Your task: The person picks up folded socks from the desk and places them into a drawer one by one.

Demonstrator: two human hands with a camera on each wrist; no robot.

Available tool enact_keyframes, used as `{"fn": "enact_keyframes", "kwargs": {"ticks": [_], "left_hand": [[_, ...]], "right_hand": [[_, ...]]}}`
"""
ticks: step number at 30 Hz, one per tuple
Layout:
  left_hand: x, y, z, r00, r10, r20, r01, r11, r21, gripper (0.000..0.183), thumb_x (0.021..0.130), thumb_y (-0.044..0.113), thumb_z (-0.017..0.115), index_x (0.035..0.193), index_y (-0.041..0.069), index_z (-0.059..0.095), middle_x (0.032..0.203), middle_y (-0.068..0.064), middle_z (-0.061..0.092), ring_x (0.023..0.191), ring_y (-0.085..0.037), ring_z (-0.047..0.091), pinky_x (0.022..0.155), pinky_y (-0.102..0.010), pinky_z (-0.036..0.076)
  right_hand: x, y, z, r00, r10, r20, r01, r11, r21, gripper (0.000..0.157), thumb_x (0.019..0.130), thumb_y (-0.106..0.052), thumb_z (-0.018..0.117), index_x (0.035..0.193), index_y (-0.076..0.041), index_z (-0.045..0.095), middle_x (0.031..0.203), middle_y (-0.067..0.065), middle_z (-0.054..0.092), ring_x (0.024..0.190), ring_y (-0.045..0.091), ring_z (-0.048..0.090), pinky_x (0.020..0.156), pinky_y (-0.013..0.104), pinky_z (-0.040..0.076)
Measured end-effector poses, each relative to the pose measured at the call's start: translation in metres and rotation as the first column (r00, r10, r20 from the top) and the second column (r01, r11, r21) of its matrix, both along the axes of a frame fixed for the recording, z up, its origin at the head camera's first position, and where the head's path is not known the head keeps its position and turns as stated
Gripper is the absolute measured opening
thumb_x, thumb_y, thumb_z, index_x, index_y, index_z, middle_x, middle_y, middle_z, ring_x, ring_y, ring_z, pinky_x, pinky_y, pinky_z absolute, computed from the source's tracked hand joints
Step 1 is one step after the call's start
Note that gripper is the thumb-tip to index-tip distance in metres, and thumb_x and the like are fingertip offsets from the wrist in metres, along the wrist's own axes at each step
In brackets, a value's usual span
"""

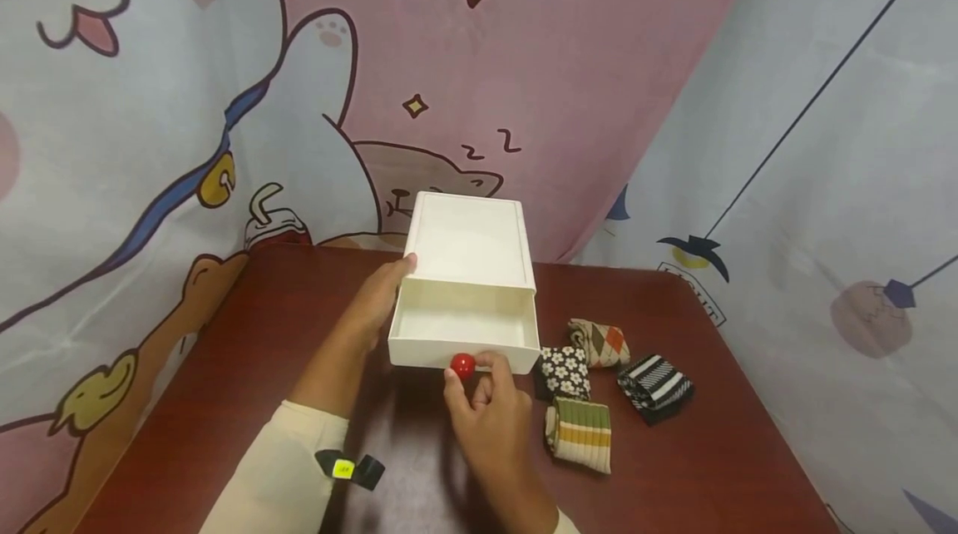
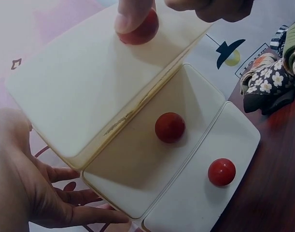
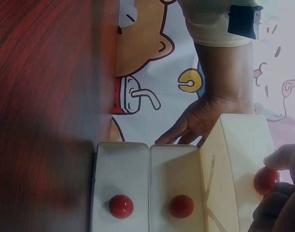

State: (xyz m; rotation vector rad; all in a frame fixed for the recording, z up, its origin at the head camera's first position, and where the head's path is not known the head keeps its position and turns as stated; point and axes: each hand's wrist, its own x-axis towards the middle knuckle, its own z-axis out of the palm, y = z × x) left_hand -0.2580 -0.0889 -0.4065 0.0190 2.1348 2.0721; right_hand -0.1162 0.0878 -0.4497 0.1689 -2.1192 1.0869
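A small white drawer unit (image 1: pixel 471 239) stands on the table, its top drawer (image 1: pixel 464 313) pulled out and showing a bare inside. My right hand (image 1: pixel 494 417) pinches the round red knob (image 1: pixel 463 365) on that drawer's front between thumb and fingers. Along the unit's left side lies my left hand (image 2: pixel 21 179), fingers stretched out against the wall and thumb near the top edge. Below the open drawer, the left wrist view shows a middle drawer (image 2: pixel 123 179) and a bottom drawer (image 2: pixel 186 208), both closed, each with a red knob.
Right of the unit, several folded cloth bundles lie on the reddish-brown table (image 1: pixel 224 426): a floral one (image 1: pixel 566 372), an argyle one (image 1: pixel 602 343), a black-and-white striped one (image 1: pixel 657 384) and a green-and-yellow striped one (image 1: pixel 580 434). A printed cartoon curtain (image 1: pixel 561 60) hangs behind.
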Motion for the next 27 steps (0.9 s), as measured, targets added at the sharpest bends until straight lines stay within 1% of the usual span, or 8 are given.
{"fn": "enact_keyframes", "kwargs": {"ticks": [3, 8, 16, 24, 27], "left_hand": [[0.0, 0.0, 0.0, 1.0, -0.009, -0.006, 0.009, 1.0, 0.006, 0.058, 0.114, 0.048, 0.04, 0.136, -0.002, 0.058, 0.103, -0.015, 0.069, 0.085, -0.02, 0.067, 0.073, -0.034, 0.061], [0.001, 0.0, 0.0, 1.0, -0.004, -0.013, 0.004, 1.0, -0.005, 0.06, 0.114, 0.049, 0.04, 0.14, -0.002, 0.056, 0.109, -0.018, 0.068, 0.089, -0.02, 0.066, 0.075, -0.034, 0.06], [0.0, -0.002, 0.0, 1.0, -0.004, -0.003, 0.004, 0.999, -0.035, 0.064, 0.113, 0.052, 0.04, 0.145, -0.001, 0.054, 0.118, -0.023, 0.067, 0.094, -0.023, 0.067, 0.076, -0.035, 0.06], [0.001, -0.002, 0.002, 1.0, -0.008, -0.012, 0.008, 0.999, -0.045, 0.063, 0.114, 0.051, 0.039, 0.139, -0.002, 0.058, 0.115, -0.023, 0.069, 0.092, -0.022, 0.067, 0.078, -0.034, 0.059], [0.002, -0.001, 0.003, 1.0, -0.002, -0.008, 0.002, 0.999, -0.049, 0.063, 0.114, 0.051, 0.038, 0.141, -0.002, 0.057, 0.117, -0.023, 0.068, 0.093, -0.022, 0.066, 0.078, -0.034, 0.059]], "right_hand": [[0.001, 0.0, -0.001, 1.0, 0.001, 0.006, -0.001, 1.0, 0.0, 0.029, 0.085, -0.013, 0.089, 0.106, -0.01, 0.069, 0.05, -0.012, 0.036, 0.05, -0.015, 0.023, 0.04, 0.01, 0.022], [0.001, 0.001, -0.002, 1.0, 0.01, 0.001, -0.01, 1.0, 0.003, 0.03, 0.085, -0.013, 0.089, 0.107, -0.009, 0.069, 0.051, -0.012, 0.036, 0.05, -0.015, 0.024, 0.04, 0.01, 0.022], [0.005, 0.001, -0.002, 0.999, 0.019, -0.028, -0.019, 1.0, 0.017, 0.03, 0.084, -0.011, 0.088, 0.106, -0.008, 0.068, 0.052, -0.013, 0.036, 0.051, -0.015, 0.025, 0.039, 0.011, 0.024], [0.01, 0.002, -0.003, 0.999, 0.017, -0.05, -0.016, 0.999, 0.03, 0.032, 0.082, -0.01, 0.088, 0.106, -0.008, 0.067, 0.053, -0.013, 0.037, 0.053, -0.015, 0.025, 0.04, 0.009, 0.025], [0.011, 0.002, -0.006, 0.998, 0.012, -0.056, -0.01, 0.999, 0.039, 0.033, 0.082, -0.011, 0.088, 0.106, -0.008, 0.066, 0.053, -0.013, 0.036, 0.053, -0.015, 0.025, 0.041, 0.009, 0.025]]}}
